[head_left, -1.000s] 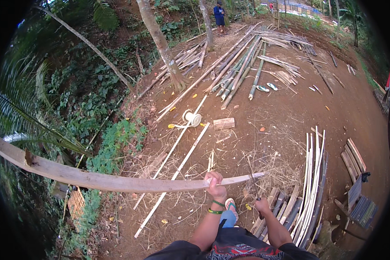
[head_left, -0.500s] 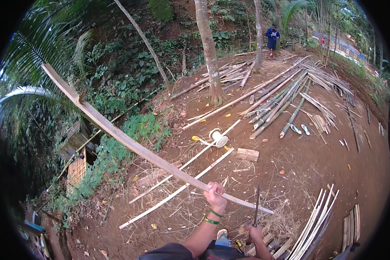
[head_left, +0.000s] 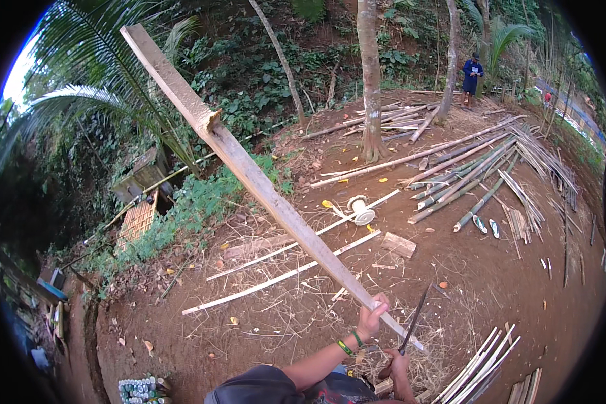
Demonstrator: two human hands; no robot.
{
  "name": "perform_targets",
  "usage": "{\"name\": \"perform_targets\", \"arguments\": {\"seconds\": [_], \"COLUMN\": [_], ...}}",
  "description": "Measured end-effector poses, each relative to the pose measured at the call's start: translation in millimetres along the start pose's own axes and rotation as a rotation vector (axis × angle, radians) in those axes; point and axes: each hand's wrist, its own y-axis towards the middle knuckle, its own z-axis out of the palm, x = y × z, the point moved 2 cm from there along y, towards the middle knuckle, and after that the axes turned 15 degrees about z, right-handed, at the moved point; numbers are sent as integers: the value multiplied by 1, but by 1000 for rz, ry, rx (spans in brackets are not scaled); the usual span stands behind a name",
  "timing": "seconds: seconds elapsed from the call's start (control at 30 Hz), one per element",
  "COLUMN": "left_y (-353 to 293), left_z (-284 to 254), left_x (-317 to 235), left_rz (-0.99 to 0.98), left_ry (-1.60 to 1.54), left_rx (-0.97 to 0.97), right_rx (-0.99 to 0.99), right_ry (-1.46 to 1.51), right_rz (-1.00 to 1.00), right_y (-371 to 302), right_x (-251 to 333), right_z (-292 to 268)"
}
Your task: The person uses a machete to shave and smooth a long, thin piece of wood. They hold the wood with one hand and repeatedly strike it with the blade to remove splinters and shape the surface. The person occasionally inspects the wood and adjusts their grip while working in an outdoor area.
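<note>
A long split bamboo strip (head_left: 276, 195) runs from the upper left down to the litter by my feet, a rough node jutting from its edge. My left hand (head_left: 370, 320) is wrapped round it close to its lower end. In my right hand (head_left: 397, 367) is a machete (head_left: 417, 316), its dark blade pointing up beside the strip's lower end. Whether blade and strip touch, I cannot tell. Thin shavings (head_left: 432, 345) lie on the soil around that end.
Two pale strips (head_left: 276, 289) lie ahead, with a white spool (head_left: 361, 210) and a wood block (head_left: 398, 245) near them. Bamboo poles (head_left: 468, 176) are heaped farther off, by sandals (head_left: 495, 229). A person (head_left: 472, 79) stands beyond. Cut strips (head_left: 481, 367) lie at lower right.
The view has swung to the left. The bamboo strip's far end has risen and the strip tilts more steeply. My left hand sits nearer its lower end, and the machete blade leans further right.
</note>
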Motion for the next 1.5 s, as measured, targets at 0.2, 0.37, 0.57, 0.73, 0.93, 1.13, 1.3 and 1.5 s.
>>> {"name": "perform_targets", "arguments": {"seconds": [0.2,0.37,0.57,0.73,0.93,1.13,1.3,1.5], "left_y": [14,73,78,59,80,102,118,114], "left_z": [24,24,-3,15,13,-35,-76,-161], "left_x": [-53,-169,-262,-278,-326,-360,-384,-407], "left_rz": [96,196,598,643,645,535,436,391], "left_ry": [375,-278,-366,-160,-75,-315,-472,-556], "left_rx": [729,201,238,63,-146,-34,-130,-101], "right_rx": [94,38,32,8,-129,-229,-378,-319], "right_ry": [79,189,44,-104,-215,-397,-322,14], "right_rz": [16,-11,-87,-105,-147,-195,-266,-241], "right_y": [-24,-18,-42,-65,-107,-156,-174,-240], "right_x": [-1,-4,-14,-28,-41,-73,-124,-136], "right_z": [-19,-52,-47,-42,-49,-38,-7,85]}}
